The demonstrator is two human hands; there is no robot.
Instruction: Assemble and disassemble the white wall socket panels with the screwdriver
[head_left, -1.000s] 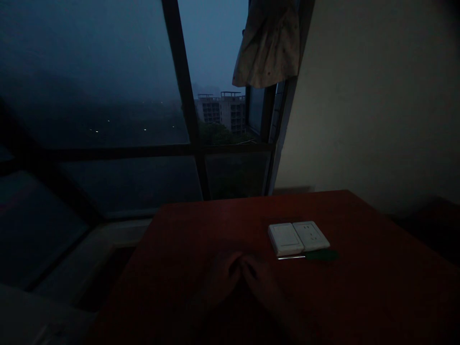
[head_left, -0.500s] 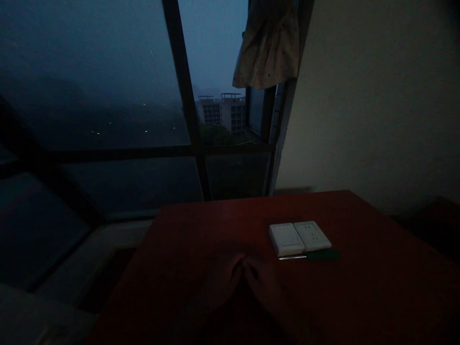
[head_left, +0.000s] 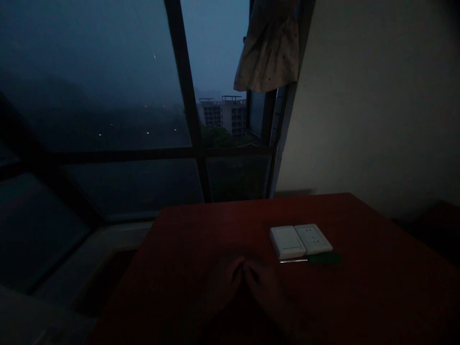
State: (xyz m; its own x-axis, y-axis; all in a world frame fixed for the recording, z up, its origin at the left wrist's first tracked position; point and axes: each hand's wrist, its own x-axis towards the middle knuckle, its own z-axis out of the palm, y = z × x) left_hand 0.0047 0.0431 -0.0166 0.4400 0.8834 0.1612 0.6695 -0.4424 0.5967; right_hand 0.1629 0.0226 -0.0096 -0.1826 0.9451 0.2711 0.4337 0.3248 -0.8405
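On the red-brown table, my left hand [head_left: 227, 280] and my right hand [head_left: 265, 283] rest with their fingertips meeting. Both have curled fingers, with thumb and fingers pressed together, and I see nothing held in either. Dim light blurs the finger detail. Right of and beyond my right hand lie a white switch plate [head_left: 288, 242] with a blank face and a white wall socket [head_left: 313, 238], side by side. Along their near edge is a screwdriver [head_left: 323, 258], its green handle to the right and its metal shaft to the left. Neither hand touches these.
The table [head_left: 201, 225] reaches to a large dark-framed window [head_left: 125, 96] and a pale wall [head_left: 366, 105]. A short curtain [head_left: 269, 57] hangs at the window's right side. Off the table's left side, a low pale ledge [head_left: 118, 235] is dimly visible.
The view has shifted slightly, so everything sits a little lower in the picture, and the scene looks a bit darker. My hands and the things on the table keep their places.
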